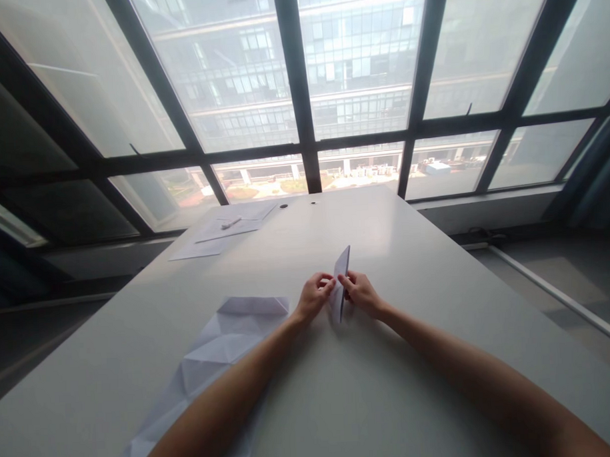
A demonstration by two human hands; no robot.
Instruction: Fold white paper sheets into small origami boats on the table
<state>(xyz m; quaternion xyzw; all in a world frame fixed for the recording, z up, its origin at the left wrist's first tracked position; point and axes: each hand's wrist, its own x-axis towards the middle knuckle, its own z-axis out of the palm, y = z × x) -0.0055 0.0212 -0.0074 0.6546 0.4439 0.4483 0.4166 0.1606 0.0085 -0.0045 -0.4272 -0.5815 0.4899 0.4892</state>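
Observation:
A small folded white paper [342, 266] stands on edge above the middle of the white table [385, 246], its upper end pointed. My right hand [361, 292] pinches its right side, with the thumb on the near face. From the left, my left hand [316, 295] touches the paper with thumb and fingertips drawn together. Under and beside my left forearm lies a large creased white sheet [214, 348], partly hidden by the arm.
Flat white sheets [200, 245] lie at the table's far left, with a small whitish pen-like item [231, 224] on them. Two small dark spots mark the far edge. Beyond stand tall windows; dark curtains hang at both sides.

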